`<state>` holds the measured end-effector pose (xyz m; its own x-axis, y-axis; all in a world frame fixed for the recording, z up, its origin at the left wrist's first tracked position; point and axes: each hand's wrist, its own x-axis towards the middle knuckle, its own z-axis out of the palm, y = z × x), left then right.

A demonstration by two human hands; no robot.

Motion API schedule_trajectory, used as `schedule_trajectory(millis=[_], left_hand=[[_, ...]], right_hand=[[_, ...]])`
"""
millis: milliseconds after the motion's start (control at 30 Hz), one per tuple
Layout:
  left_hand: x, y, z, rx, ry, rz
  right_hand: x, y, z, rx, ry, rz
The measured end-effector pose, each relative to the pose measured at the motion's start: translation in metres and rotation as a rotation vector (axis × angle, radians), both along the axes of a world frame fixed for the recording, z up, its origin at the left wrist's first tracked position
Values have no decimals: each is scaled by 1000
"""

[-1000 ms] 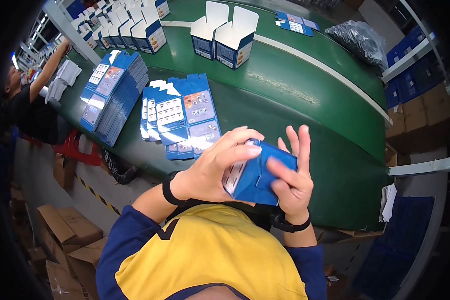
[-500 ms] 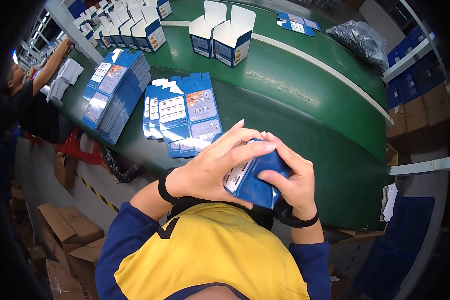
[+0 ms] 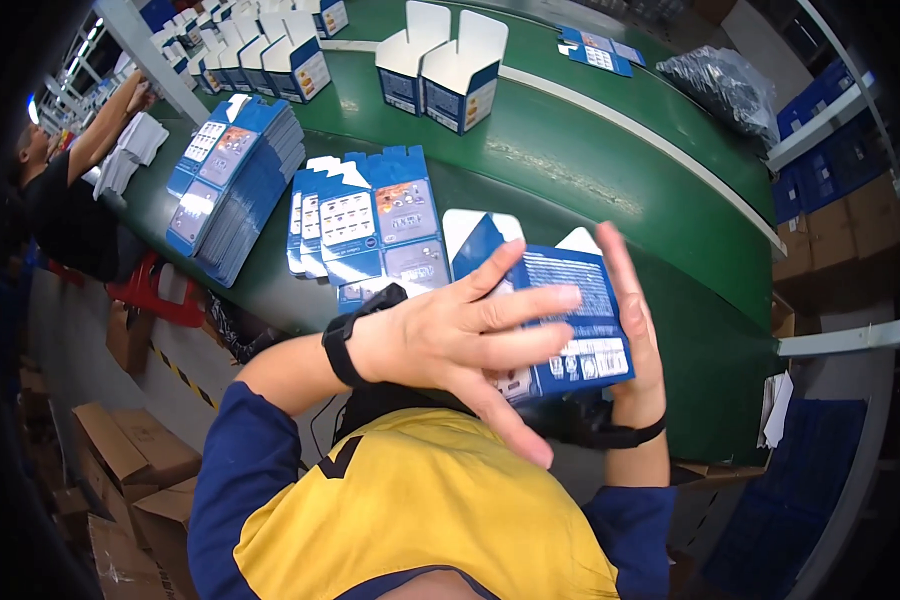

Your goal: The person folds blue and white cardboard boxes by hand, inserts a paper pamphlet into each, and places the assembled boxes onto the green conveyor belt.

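Note:
A blue folding carton (image 3: 582, 290) is up in front of my chest, with its white inner flaps standing up at the far side. My left hand (image 3: 440, 338) lies across its left part, fingers spread wide and thumb pointing down toward me. Along the carton's right side runs my right hand (image 3: 642, 345), fingers straight and upright against it; its thumb is hidden. Just left of the carton, a few flat blue carton blanks (image 3: 402, 215) overlap on the green table. The carton's underside cannot be seen.
A tall stack of flat blanks (image 3: 255, 185) stands at the left. Two erected open cartons (image 3: 460, 95) sit on the green conveyor (image 3: 560, 170), with several more at the far left. A plastic bag (image 3: 722, 88) lies far right. Another person (image 3: 75, 205) works at the left.
The carton has turned and opened out, showing its printed panel and raised white flaps. My left fingers have spread across it; my right hand has shifted right and straightened.

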<state>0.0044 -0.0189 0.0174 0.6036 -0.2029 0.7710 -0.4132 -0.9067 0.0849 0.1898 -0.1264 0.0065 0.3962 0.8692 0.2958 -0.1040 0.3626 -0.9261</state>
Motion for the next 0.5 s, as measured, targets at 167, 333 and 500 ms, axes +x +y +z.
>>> schedule_trajectory(millis=[167,333,500], left_hand=[[-21,63,-26,166,195,379],[-88,89,-49,-529,503,1175],[-107,80,-77,-338,720,1495]], right_hand=[[26,52,-11,-443,424,620],[68,189,-62,-71,-345,-87],[82,261,-111,-246,-717,-219]])
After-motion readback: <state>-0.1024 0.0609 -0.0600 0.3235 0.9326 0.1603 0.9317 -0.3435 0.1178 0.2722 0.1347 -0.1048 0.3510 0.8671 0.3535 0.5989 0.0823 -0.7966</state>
